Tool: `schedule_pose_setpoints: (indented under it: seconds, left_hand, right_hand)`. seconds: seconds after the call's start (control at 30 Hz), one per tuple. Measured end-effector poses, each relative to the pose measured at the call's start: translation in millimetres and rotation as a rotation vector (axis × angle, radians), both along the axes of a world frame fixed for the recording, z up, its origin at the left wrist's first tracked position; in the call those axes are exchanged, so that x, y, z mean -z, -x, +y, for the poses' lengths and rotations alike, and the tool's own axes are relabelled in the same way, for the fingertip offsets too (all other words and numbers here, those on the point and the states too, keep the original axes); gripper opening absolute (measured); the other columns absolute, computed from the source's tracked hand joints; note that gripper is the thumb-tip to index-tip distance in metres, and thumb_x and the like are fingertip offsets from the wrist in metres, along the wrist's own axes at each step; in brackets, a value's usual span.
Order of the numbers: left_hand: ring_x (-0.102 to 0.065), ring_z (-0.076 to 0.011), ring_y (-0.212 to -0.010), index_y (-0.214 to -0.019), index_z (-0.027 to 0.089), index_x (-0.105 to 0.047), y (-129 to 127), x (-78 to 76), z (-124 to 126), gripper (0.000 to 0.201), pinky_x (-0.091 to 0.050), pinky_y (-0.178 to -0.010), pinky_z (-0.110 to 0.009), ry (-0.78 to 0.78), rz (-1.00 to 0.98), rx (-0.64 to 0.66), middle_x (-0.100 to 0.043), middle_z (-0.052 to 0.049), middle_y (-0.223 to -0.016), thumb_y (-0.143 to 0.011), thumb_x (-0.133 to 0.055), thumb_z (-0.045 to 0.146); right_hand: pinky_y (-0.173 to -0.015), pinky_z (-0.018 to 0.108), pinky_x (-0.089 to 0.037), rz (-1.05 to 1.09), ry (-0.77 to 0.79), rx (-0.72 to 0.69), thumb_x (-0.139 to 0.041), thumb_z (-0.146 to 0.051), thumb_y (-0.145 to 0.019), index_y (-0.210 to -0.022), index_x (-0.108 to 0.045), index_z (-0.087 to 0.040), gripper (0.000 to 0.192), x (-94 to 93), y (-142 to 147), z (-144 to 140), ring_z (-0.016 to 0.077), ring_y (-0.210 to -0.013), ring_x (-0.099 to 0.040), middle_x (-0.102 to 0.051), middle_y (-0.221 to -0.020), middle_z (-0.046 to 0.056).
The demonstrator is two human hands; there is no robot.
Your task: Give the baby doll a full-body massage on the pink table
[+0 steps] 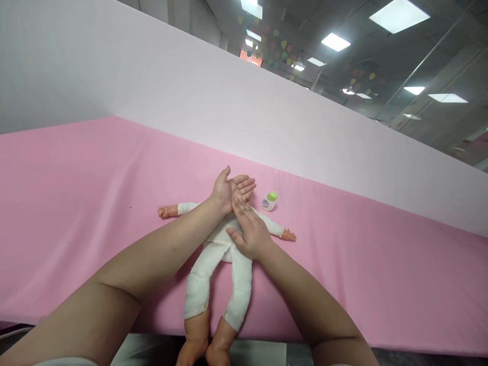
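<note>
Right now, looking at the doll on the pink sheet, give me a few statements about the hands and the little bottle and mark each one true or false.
1. The left hand is held palm up above the doll. True.
2. The right hand grips the small bottle. False: its fingers rest on the left palm, and the bottle stands apart on the pink sheet.
3. The bottle has a green cap. True.
4. The doll wears a red outfit. False: the outfit is white.
5. The doll's arms are spread out to both sides. True.
</note>
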State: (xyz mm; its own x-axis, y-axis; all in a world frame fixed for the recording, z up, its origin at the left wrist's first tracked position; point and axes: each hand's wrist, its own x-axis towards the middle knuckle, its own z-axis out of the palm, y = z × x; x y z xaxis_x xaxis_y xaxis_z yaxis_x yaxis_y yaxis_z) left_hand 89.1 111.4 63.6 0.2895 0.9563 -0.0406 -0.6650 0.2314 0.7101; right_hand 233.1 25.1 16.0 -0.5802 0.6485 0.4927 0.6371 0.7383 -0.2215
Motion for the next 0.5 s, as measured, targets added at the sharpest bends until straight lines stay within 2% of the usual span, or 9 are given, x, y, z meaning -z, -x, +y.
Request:
schedule_pose_setpoints:
  seconds: [0.1, 0.2, 0.4, 0.5]
  left_hand:
    - [-0.073, -0.0314, -0.124, -0.121, 0.015, -0.067, -3.9, 1.3, -6.9, 0.072, -0.062, -0.097, -0.041, 0.084, -0.134, 0.105, -0.074, -0.021, -0.129, -0.101, -0.038, 0.077]
    - [-0.073, -0.0333, -0.124, -0.126, 0.011, -0.068, -14.8, -1.5, -21.0, 0.075, -0.06, -0.101, -0.042, 0.133, -0.156, 0.178, -0.074, -0.023, -0.131, -0.101, -0.04, 0.076]
    - [-0.073, -0.0388, -0.123, -0.133, 0.013, -0.064, -31.7, -6.6, -39.9, 0.076, -0.058, -0.104, -0.054, 0.204, -0.091, 0.193, -0.076, -0.022, -0.123, -0.1, -0.043, 0.078]
    - [-0.073, -0.0379, -0.122, -0.13, 0.015, -0.064, -26.8, -5.9, -36.3, 0.077, -0.059, -0.104, -0.053, 0.178, -0.093, 0.173, -0.076, -0.02, -0.121, -0.098, -0.043, 0.082]
  right_hand:
    - [-0.136, 0.057, -0.029, 0.007, 0.004, -0.064, -0.041, -0.059, -0.11, -0.176, -0.009, -0.016, 0.085, -4.7, 2.2, -7.7, 0.0301, -0.17, -0.02, -0.029, -0.179, 0.016]
    - [-0.138, 0.058, -0.024, 0.011, 0.0, -0.066, -0.041, -0.067, -0.108, -0.176, -0.003, -0.016, 0.093, -9.2, -0.2, -9.3, 0.0316, -0.171, -0.014, -0.02, -0.182, 0.015]
    - [-0.138, 0.064, -0.019, -0.041, 0.006, 0.094, -0.049, -0.067, -0.106, -0.176, 0.004, -0.021, 0.099, -10.1, -10.5, 3.2, 0.0356, -0.171, -0.011, -0.016, -0.183, 0.013]
    - [-0.137, 0.068, -0.012, -0.093, -0.013, 0.15, -0.05, -0.071, -0.104, -0.176, 0.002, -0.019, 0.103, -5.9, -14.6, 11.0, 0.0376, -0.171, -0.01, -0.015, -0.183, 0.016]
